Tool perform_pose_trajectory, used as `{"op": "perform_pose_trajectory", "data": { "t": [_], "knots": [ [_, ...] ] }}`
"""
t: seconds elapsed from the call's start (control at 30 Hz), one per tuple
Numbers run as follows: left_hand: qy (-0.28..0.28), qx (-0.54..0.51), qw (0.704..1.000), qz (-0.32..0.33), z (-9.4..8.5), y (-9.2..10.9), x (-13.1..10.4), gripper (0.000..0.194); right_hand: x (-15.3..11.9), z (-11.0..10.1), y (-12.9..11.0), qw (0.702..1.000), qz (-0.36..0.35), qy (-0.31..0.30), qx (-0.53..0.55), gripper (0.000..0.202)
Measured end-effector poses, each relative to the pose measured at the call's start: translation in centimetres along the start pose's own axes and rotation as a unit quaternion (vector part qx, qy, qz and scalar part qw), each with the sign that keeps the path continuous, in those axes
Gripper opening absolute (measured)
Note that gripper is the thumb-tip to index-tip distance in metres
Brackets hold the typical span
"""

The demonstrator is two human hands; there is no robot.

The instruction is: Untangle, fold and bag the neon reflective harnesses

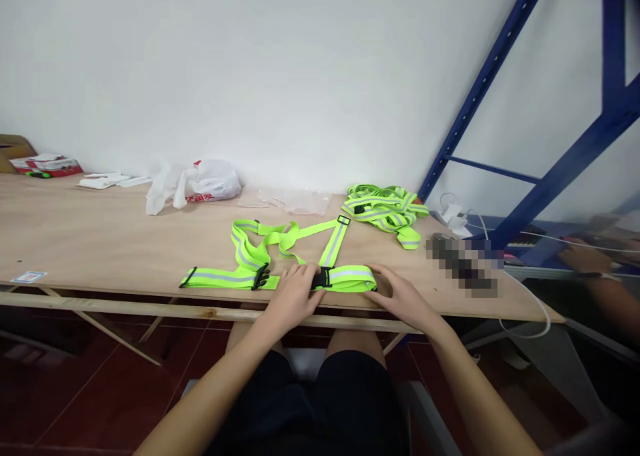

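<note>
Forearms [227, 376] reach across the front edge of the worktop [125, 243], left hand [296, 292] gripping a black buckle [324, 278], right hand [400, 297] parted in a C around a folded strap end [354, 278]. One green harness [245, 251] lies along that edge (one tangled heap [383, 206] behind, by the wall [300, 76]); the worktop stretches farthest leftward.

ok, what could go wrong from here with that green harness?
1. The green harness lies close to the front edge of the table; a tug might drag it off.
2. Its upper straps lie loosely bent and could twist.
3. The strap pile sits just behind its right side; the two might snag.
</note>
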State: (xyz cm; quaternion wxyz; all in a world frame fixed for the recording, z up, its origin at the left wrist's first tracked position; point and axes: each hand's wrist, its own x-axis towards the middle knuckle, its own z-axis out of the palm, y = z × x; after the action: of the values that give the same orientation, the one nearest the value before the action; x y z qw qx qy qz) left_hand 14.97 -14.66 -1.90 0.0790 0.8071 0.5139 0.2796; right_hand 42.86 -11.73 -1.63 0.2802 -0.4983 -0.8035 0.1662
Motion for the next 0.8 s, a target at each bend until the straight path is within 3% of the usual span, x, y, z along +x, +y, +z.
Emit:
{"op": "perform_pose_trajectory", "data": {
  "t": [0.13,0.3,0.47,0.6,0.7,0.8],
  "knots": [
    [-0.002,-0.051,0.999,-0.003,-0.1,-0.7,0.1,0.027,-0.1,0.6,0.6,0.999,-0.003,-0.009,0.046,0.048],
    [0.037,-0.097,0.994,0.019,-0.7,-2.5,-0.6,0.025,0.0,0.2,0.8,0.998,-0.062,0.005,0.011,0.043],
    [0.034,-0.063,0.997,0.014,-0.3,-3.4,-1.3,0.02,-0.1,-0.7,1.1,0.993,-0.101,0.011,-0.058,0.039],
    [0.039,0.001,0.999,0.003,0.8,-2.5,-1.7,0.028,0.2,-0.8,0.4,0.993,-0.095,0.023,-0.072,0.045],
    [0.075,0.031,0.995,0.058,0.7,-0.9,-3.0,0.046,0.7,-0.3,-1.1,0.988,-0.117,0.055,-0.082,0.043],
    [0.117,0.026,0.978,0.168,-0.9,0.2,-4.9,0.057,1.6,0.7,-3.3,0.983,-0.154,0.051,-0.085,0.044]
  ]
}}
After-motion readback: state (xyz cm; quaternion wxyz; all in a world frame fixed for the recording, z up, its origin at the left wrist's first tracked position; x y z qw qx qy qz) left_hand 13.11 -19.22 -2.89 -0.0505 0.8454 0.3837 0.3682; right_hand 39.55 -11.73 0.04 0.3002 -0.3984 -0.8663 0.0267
